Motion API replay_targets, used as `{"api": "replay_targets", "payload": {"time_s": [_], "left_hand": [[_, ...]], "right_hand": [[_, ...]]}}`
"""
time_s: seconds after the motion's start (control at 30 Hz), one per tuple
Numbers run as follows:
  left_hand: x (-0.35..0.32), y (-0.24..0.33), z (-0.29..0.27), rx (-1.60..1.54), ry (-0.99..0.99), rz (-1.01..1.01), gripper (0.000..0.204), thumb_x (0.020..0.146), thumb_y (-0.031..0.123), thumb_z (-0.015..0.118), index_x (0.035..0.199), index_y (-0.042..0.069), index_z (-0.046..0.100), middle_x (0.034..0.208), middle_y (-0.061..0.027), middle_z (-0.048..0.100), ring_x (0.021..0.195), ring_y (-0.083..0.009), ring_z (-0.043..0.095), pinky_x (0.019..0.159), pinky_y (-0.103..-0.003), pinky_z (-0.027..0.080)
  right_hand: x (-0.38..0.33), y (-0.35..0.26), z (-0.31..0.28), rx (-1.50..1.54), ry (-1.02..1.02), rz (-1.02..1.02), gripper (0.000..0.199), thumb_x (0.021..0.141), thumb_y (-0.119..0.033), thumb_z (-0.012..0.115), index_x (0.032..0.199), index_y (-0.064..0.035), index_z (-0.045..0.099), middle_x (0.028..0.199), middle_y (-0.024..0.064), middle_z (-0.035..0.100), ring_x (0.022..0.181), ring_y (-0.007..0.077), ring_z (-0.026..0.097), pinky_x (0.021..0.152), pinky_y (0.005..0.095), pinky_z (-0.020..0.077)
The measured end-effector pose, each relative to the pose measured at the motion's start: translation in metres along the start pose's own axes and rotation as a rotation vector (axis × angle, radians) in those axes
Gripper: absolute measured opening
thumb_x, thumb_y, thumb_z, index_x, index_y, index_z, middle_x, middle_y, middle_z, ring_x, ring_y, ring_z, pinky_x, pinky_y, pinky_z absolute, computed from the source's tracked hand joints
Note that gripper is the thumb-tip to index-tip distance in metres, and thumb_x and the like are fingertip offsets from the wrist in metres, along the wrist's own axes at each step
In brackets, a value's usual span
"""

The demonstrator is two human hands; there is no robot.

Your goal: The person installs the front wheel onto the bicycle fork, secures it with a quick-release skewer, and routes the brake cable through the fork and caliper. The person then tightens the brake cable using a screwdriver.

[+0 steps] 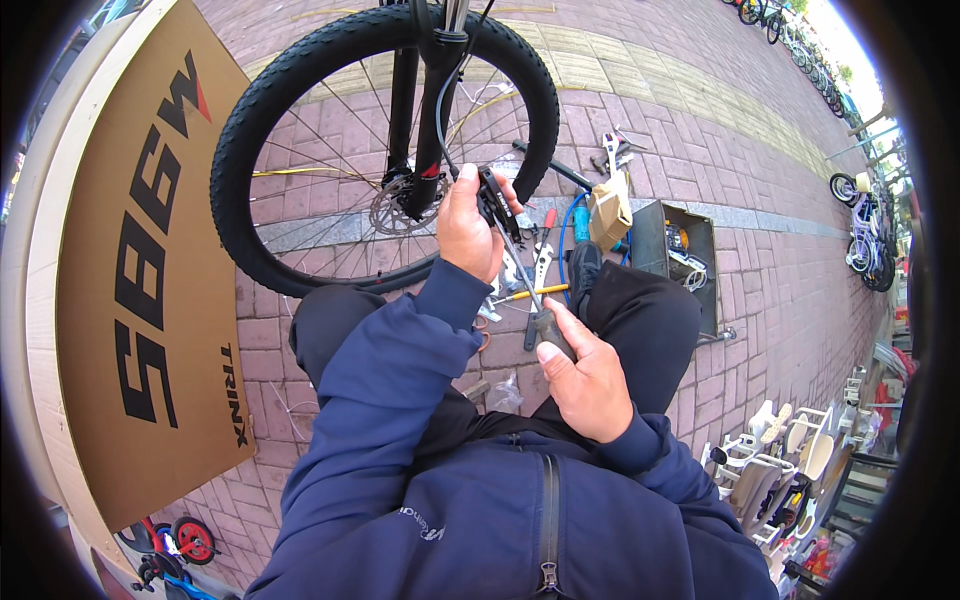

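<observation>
In front of me stands a bicycle wheel (231, 190) with a knobbly black tyre, held in a black fork (402, 105). A round metal brake disc (385, 212) sits at its hub. My left hand (468, 228) is closed around a black brake caliper (500, 200) beside the fork leg, with a black cable running down to it. My right hand (590, 385), lower and nearer to me, grips the dark handle of a screwdriver (522, 270). The screwdriver's shaft slants up and left, its tip at the caliper. My left fingers partly hide the caliper.
A large cardboard box (105, 270) stands close on the left. Between my feet lie wrenches (542, 264) and other tools. An open metal toolbox (704, 240) and a small cardboard box (608, 218) are to the right. Child seats (770, 480) stand lower right; bicycles (868, 235) beyond.
</observation>
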State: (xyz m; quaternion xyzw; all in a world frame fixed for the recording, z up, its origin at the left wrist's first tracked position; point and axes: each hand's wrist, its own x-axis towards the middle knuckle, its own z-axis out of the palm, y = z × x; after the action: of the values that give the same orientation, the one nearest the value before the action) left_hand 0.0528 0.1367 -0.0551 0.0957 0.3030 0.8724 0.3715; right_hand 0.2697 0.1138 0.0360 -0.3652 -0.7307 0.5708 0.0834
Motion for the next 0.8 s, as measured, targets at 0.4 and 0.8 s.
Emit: {"api": "replay_targets", "payload": {"time_s": [0.4, 0.8], "left_hand": [[0.0016, 0.0073, -0.0003, -0.015, 0.04, -0.048, 0.042, 0.105, 0.043, 0.046, 0.098, 0.005, 0.061, 0.083, -0.008, 0.064, 0.076, -0.022, 0.063, 0.074, -0.036, 0.052], [-0.0006, 0.0043, 0.0034, -0.057, 0.037, -0.078, 0.042, 0.105, 0.044, 0.045, 0.097, 0.005, 0.06, 0.082, -0.008, 0.062, 0.075, -0.0221, 0.062, 0.073, -0.036, 0.051]], "right_hand": [[-0.0014, 0.0075, 0.0001, -0.138, 0.078, -0.189, 0.052, 0.094, -0.016, 0.063, 0.14, 0.0056, 0.051, 0.13, 0.0307, 0.061, 0.125, 0.0392, 0.06, 0.102, 0.0358, 0.0472], [0.0055, 0.006, 0.0057, -0.151, 0.108, -0.188, 0.051, 0.094, -0.014, 0.064, 0.14, 0.0045, 0.051, 0.128, 0.0311, 0.061, 0.124, 0.04, 0.06, 0.101, 0.0366, 0.0478]]}}
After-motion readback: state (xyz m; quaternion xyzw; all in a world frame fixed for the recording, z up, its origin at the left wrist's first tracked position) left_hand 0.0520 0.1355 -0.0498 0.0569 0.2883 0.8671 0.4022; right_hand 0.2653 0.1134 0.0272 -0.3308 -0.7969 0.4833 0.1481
